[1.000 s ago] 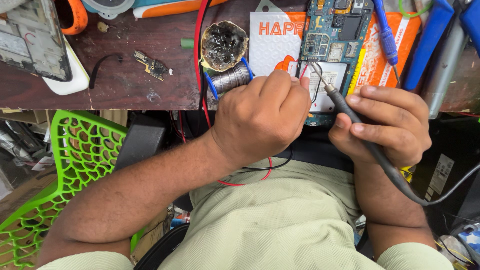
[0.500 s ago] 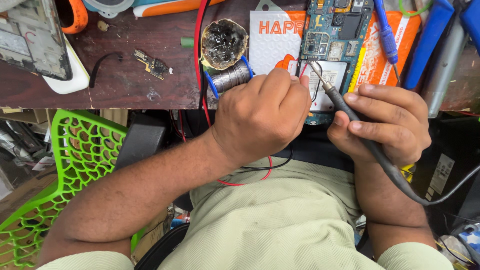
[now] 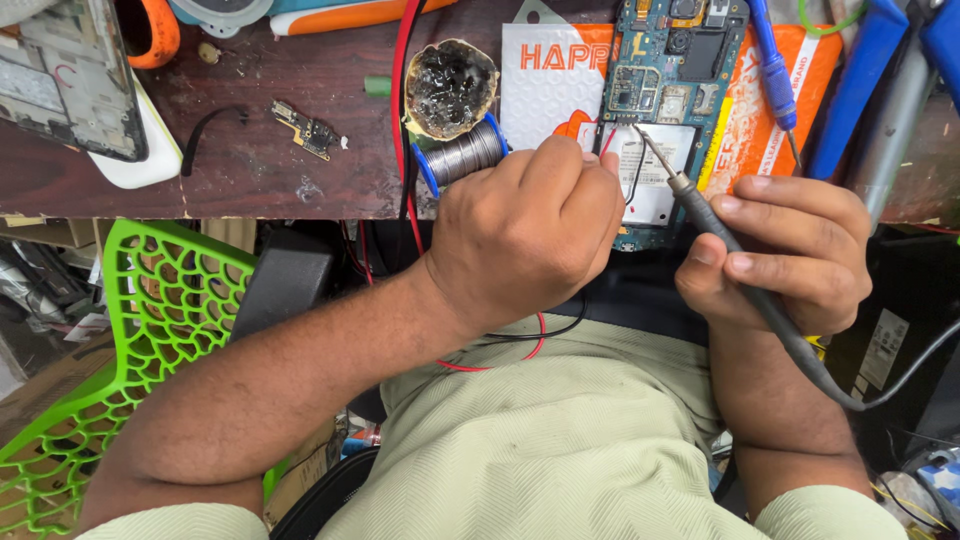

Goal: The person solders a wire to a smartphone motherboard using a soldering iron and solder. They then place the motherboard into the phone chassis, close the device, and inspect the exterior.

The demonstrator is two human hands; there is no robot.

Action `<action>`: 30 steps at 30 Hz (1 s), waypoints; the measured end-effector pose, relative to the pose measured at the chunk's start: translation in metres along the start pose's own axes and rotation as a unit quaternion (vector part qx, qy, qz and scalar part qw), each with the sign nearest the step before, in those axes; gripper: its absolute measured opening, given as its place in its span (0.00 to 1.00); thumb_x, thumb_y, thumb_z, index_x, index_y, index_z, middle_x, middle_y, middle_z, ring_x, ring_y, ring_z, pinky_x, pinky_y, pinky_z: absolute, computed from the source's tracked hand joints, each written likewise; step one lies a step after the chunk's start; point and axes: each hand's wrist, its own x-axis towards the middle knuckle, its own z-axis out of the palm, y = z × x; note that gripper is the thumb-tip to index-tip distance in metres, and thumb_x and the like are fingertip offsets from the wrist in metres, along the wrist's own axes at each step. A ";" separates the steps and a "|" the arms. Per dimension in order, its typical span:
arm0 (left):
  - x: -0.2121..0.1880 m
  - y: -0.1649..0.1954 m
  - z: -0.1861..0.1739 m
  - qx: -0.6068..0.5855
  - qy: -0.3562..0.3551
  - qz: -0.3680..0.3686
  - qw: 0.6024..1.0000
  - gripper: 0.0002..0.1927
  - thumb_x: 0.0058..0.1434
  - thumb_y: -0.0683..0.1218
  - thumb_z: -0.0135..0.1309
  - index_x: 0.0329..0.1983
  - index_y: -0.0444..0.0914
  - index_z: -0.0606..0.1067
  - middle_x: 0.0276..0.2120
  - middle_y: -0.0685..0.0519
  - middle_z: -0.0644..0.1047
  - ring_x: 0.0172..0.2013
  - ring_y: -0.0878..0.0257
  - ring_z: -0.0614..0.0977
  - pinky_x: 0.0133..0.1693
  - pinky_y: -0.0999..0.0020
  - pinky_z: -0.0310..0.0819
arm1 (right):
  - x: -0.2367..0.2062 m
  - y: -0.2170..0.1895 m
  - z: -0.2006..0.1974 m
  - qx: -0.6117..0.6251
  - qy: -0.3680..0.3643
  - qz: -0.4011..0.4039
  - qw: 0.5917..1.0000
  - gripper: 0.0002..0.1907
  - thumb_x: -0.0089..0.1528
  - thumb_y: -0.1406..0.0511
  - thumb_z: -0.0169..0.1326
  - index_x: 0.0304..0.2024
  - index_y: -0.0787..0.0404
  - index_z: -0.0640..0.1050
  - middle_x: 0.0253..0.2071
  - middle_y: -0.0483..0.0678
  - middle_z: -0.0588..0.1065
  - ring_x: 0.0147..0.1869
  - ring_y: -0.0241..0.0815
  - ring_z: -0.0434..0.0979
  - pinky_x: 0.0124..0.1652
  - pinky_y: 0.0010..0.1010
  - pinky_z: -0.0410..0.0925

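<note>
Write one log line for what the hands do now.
left hand: pinching thin wires | right hand: grips grey soldering iron | tip on blue-green circuit board

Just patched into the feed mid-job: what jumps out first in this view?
At centre, the right hand holds a dark grey soldering iron with its tip on the blue-green phone circuit board, while the left hand pinches thin wires beside that tip. Just left of the left hand lies a blue spool of silver solder wire, under a blackened round flux tin. A bright green lattice plastic chair stands at lower left.
</note>
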 end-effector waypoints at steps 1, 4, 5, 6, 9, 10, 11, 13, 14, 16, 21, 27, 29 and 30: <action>0.000 0.000 0.000 -0.002 0.000 -0.001 1.000 0.12 0.67 0.37 0.58 0.29 0.38 0.69 0.30 0.52 0.68 0.28 0.59 0.76 0.28 0.63 0.71 | -0.001 0.001 0.000 -0.001 0.002 -0.004 1.000 0.15 0.64 0.67 0.66 0.35 0.56 0.69 0.32 0.51 0.79 0.41 0.53 0.83 0.43 0.38 0.76; 0.001 0.001 0.001 0.006 -0.001 -0.004 1.000 0.15 0.68 0.39 0.61 0.28 0.38 0.69 0.28 0.52 0.67 0.26 0.59 0.75 0.26 0.62 0.69 | -0.002 0.002 -0.001 -0.001 0.005 -0.012 1.000 0.15 0.63 0.67 0.66 0.35 0.57 0.69 0.31 0.51 0.79 0.40 0.53 0.83 0.42 0.38 0.76; 0.001 0.001 0.001 0.006 -0.002 -0.005 1.000 0.15 0.68 0.39 0.61 0.27 0.38 0.69 0.27 0.52 0.67 0.26 0.58 0.75 0.26 0.62 0.69 | -0.002 0.002 -0.001 -0.002 0.005 -0.014 1.000 0.15 0.63 0.67 0.66 0.34 0.56 0.69 0.31 0.51 0.79 0.39 0.53 0.83 0.42 0.38 0.76; 0.001 0.001 0.000 0.005 -0.003 -0.006 1.000 0.15 0.68 0.39 0.61 0.27 0.38 0.69 0.27 0.51 0.67 0.26 0.58 0.75 0.26 0.62 0.68 | -0.003 0.003 0.000 -0.002 0.006 -0.017 1.000 0.15 0.63 0.67 0.66 0.34 0.56 0.69 0.31 0.51 0.79 0.39 0.53 0.83 0.42 0.38 0.76; 0.001 0.001 0.000 -0.002 -0.003 -0.007 1.000 0.15 0.69 0.39 0.61 0.28 0.38 0.69 0.28 0.51 0.67 0.27 0.58 0.75 0.26 0.62 0.69 | -0.005 0.003 0.000 -0.002 0.012 -0.005 1.000 0.15 0.64 0.66 0.66 0.35 0.56 0.69 0.32 0.51 0.79 0.40 0.53 0.83 0.43 0.38 0.76; 0.001 0.001 0.000 -0.006 -0.003 -0.007 1.000 0.14 0.69 0.39 0.61 0.29 0.38 0.69 0.29 0.51 0.67 0.27 0.58 0.75 0.27 0.62 0.69 | -0.005 0.003 0.000 -0.002 0.013 -0.005 1.000 0.15 0.64 0.66 0.66 0.35 0.56 0.69 0.32 0.51 0.79 0.40 0.53 0.83 0.43 0.38 0.76; 0.001 0.001 -0.001 -0.006 -0.003 -0.008 1.000 0.14 0.69 0.39 0.61 0.29 0.38 0.69 0.29 0.51 0.67 0.27 0.58 0.75 0.27 0.62 0.69 | -0.005 0.002 0.000 -0.002 0.014 -0.005 1.000 0.15 0.64 0.66 0.66 0.35 0.56 0.69 0.32 0.51 0.79 0.40 0.53 0.83 0.43 0.38 0.76; 0.001 0.001 0.000 -0.006 -0.003 -0.008 1.000 0.15 0.69 0.39 0.61 0.29 0.38 0.69 0.29 0.51 0.67 0.27 0.58 0.75 0.27 0.61 0.69 | -0.004 0.001 0.000 -0.005 0.016 -0.006 1.000 0.15 0.65 0.66 0.65 0.36 0.56 0.69 0.32 0.51 0.79 0.40 0.53 0.82 0.43 0.37 0.75; 0.001 0.001 -0.001 -0.005 -0.004 -0.007 1.000 0.15 0.69 0.39 0.61 0.28 0.38 0.69 0.28 0.51 0.67 0.27 0.58 0.75 0.26 0.61 0.69 | -0.003 0.000 0.000 -0.007 0.016 -0.006 1.000 0.15 0.65 0.66 0.65 0.36 0.56 0.68 0.32 0.51 0.78 0.40 0.53 0.82 0.43 0.37 0.75; 0.001 0.001 -0.001 -0.001 -0.005 -0.006 1.000 0.15 0.69 0.39 0.61 0.28 0.38 0.69 0.28 0.51 0.66 0.26 0.58 0.75 0.25 0.61 0.68 | 0.000 -0.001 0.004 -0.010 0.030 -0.005 0.999 0.16 0.66 0.64 0.64 0.39 0.55 0.67 0.32 0.51 0.77 0.40 0.53 0.82 0.43 0.37 0.76; 0.002 0.001 -0.001 0.002 -0.006 -0.005 1.000 0.15 0.69 0.39 0.61 0.28 0.38 0.69 0.28 0.51 0.67 0.26 0.58 0.75 0.26 0.61 0.68 | 0.004 0.002 0.025 0.028 0.195 -0.041 0.980 0.18 0.67 0.53 0.57 0.45 0.55 0.65 0.37 0.56 0.70 0.40 0.52 0.76 0.42 0.34 0.75; 0.002 0.001 -0.002 0.003 -0.009 -0.004 1.000 0.15 0.69 0.39 0.61 0.27 0.38 0.69 0.28 0.52 0.67 0.26 0.59 0.75 0.26 0.62 0.68 | 0.005 0.001 0.019 0.072 0.075 -0.047 0.993 0.15 0.72 0.53 0.45 0.46 0.57 0.64 0.35 0.51 0.80 0.37 0.52 0.81 0.38 0.36 0.75; 0.002 0.001 -0.003 0.003 -0.009 -0.006 1.000 0.15 0.68 0.38 0.61 0.27 0.38 0.69 0.27 0.52 0.67 0.26 0.59 0.75 0.26 0.62 0.68 | 0.006 -0.007 0.011 -0.014 0.010 -0.010 1.000 0.13 0.74 0.54 0.47 0.48 0.55 0.64 0.40 0.53 0.80 0.43 0.55 0.83 0.42 0.39 0.76; 0.002 0.001 -0.003 0.003 -0.008 -0.007 1.000 0.15 0.68 0.38 0.61 0.27 0.38 0.70 0.27 0.52 0.67 0.26 0.59 0.75 0.26 0.62 0.68 | 0.008 -0.010 0.007 -0.057 -0.022 0.010 0.998 0.12 0.74 0.55 0.47 0.49 0.54 0.63 0.43 0.54 0.80 0.46 0.57 0.84 0.43 0.40 0.76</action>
